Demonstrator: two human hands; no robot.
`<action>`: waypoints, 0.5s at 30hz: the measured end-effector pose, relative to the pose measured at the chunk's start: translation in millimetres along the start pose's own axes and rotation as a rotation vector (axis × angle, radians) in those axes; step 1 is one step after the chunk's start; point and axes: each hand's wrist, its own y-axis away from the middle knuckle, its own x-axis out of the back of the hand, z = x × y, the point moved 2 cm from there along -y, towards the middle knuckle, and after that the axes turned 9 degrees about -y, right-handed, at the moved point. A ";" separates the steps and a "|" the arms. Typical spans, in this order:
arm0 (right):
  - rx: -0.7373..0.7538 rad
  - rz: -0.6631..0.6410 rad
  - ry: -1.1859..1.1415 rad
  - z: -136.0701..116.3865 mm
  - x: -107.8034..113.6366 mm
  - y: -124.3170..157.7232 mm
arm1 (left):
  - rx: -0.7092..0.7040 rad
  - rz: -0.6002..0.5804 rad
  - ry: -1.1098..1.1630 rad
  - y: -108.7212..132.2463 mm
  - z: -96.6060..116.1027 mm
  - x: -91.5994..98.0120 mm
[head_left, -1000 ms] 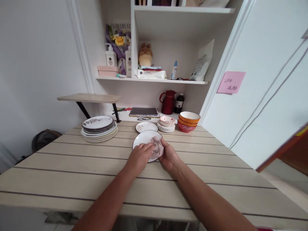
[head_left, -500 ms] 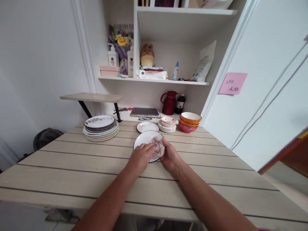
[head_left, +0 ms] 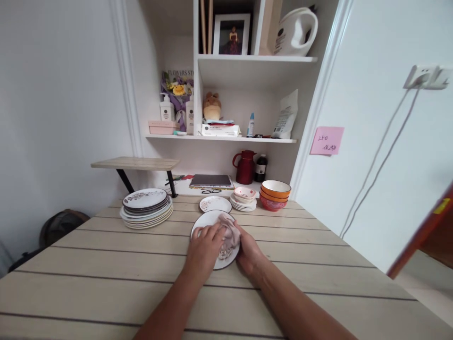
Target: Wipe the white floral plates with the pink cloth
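Observation:
A white plate (head_left: 204, 222) with a dark rim lies flat on the wooden table (head_left: 106, 264) in front of me. A crumpled pink cloth (head_left: 230, 233) sits on it. My left hand (head_left: 204, 250) lies over the plate with its fingers spread flat, pressing on the cloth's left side. My right hand (head_left: 249, 252) grips the plate's right rim, thumb against the cloth.
A tall stack of plates (head_left: 146, 207) stands at the back left. Behind my plate are a small patterned plate (head_left: 215, 204), a stack of saucers with a pink bowl (head_left: 244, 198), and orange and red bowls (head_left: 275, 193). A red jug (head_left: 245, 166) stands below the shelves.
The camera has tilted up, showing more of the upper shelves. The plate now sits nearer to me, and my left hand has slid further over the cloth.

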 end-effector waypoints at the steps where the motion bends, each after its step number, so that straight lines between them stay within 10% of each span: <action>1: 0.000 0.033 0.007 0.5 -0.3 0.0 | 0.063 -0.008 -0.040 -0.6 -2.6 0.4; 6: 0.049 0.152 -0.094 -4.0 0.6 -2.3 | 0.215 -0.124 -0.155 1.2 -14.3 2.4; 15: -0.030 0.017 -0.125 -4.7 1.4 -3.8 | -0.012 -0.028 0.020 5.1 -4.2 0.2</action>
